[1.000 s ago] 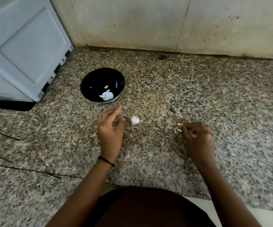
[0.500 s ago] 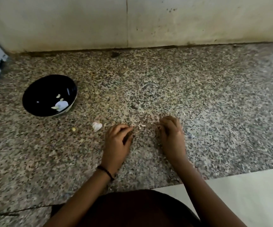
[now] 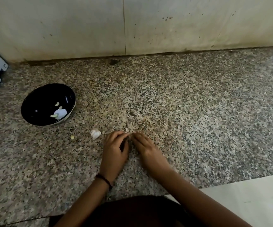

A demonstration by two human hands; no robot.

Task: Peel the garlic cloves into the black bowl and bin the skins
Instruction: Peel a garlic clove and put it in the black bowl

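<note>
Several peeled garlic cloves (image 3: 57, 104) lie in the black bowl (image 3: 34, 104), which stands at the left of the granite counter (image 3: 198, 112). Nearer us, a white garlic piece (image 3: 95, 134) and a small loose clove (image 3: 72, 137) rest on the stone. Our left hand (image 3: 114, 151) and right hand (image 3: 146, 148) meet fingertip to fingertip just beside a skin scrap (image 3: 127, 129), fingers curled. We cannot tell whether either pinches anything.

Dim, soft indoor light, mildly blurred.
Small glints are seen inside the black bowl (image 3: 48, 104); the counter (image 3: 198, 112) is bowed by wide-angle distortion.
</note>
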